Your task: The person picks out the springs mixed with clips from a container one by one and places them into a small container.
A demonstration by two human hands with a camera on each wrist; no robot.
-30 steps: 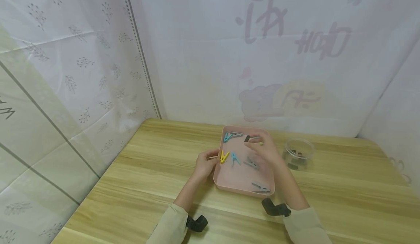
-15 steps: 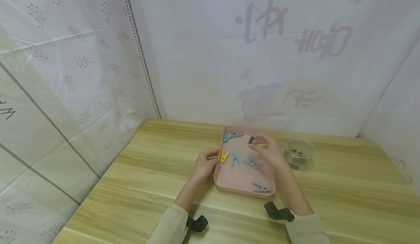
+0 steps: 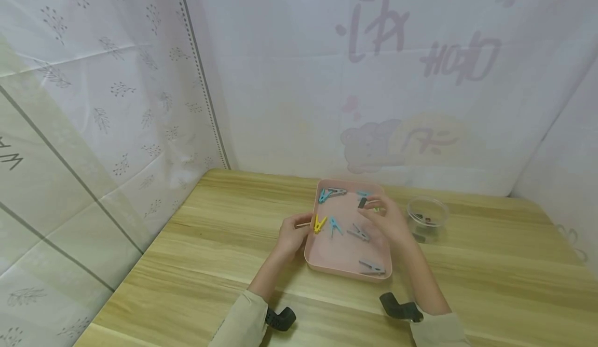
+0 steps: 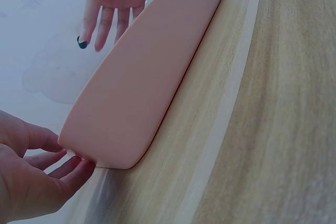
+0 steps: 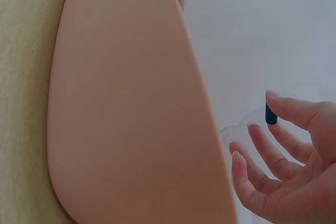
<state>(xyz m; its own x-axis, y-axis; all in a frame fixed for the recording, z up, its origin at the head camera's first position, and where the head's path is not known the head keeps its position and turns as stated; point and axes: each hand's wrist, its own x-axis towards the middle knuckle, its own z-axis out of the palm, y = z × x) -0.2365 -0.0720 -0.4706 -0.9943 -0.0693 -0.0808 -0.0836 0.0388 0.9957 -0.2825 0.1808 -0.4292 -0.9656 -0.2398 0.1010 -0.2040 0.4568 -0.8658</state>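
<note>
My right hand [image 3: 390, 222] is over the right side of a pink tray [image 3: 336, 261]. Between its thumb and index finger it pinches a small dark ribbed cylinder [image 5: 271, 114], the other fingers spread below in the right wrist view. My left hand [image 3: 291, 235] grips the tray's left wall, also seen in the left wrist view, with the thumb at the rim. Clothespins lie in the tray: a yellow one [image 3: 320, 223], a light blue one [image 3: 334, 224], grey ones [image 3: 358, 233] and a teal one [image 3: 324, 196]. A green one [image 3: 376, 209] is partly hidden behind my right hand.
A clear round tub [image 3: 427, 217] with several small dark pieces stands right of the tray. The wooden table [image 3: 224, 233] meets a printed white curtain [image 3: 289, 103] at its back edge. Black wrist mounts [image 3: 281, 318] sit at both sleeves.
My right hand has moved a little to the right with the dark ribbed cylinder, uncovering a blue clothespin at the back right of the tray. The left hand stays on the tray.
</note>
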